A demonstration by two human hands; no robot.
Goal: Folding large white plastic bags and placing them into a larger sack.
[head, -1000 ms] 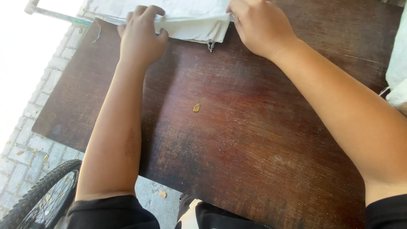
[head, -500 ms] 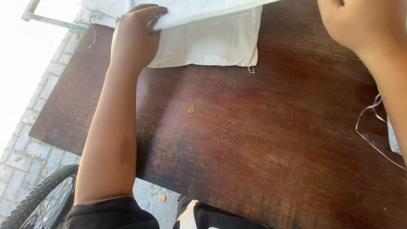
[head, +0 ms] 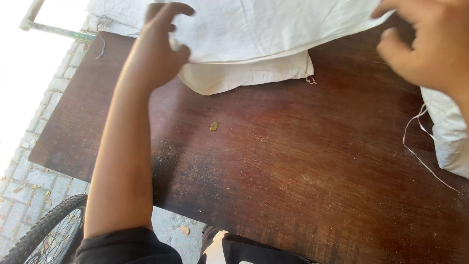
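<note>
A dark wooden table stands over brick paving. The left hand pinches a white sack; the right hand, fingers loosely curled, touches its edge.

**A dark wooden table outdoors in bright daylight**

A wide table of dark reddish-brown wood fills most of the view, its top worn, streaked with the grain and dusted with pale grit (one small yellowish fleck lies near the middle). Below its left edge runs a pavement of pale grey bricks, strewn with dry leaf bits. A bicycle wheel stands at the lower left. A pale metal bar crosses the upper left corner, where sunlight glares white.
</note>
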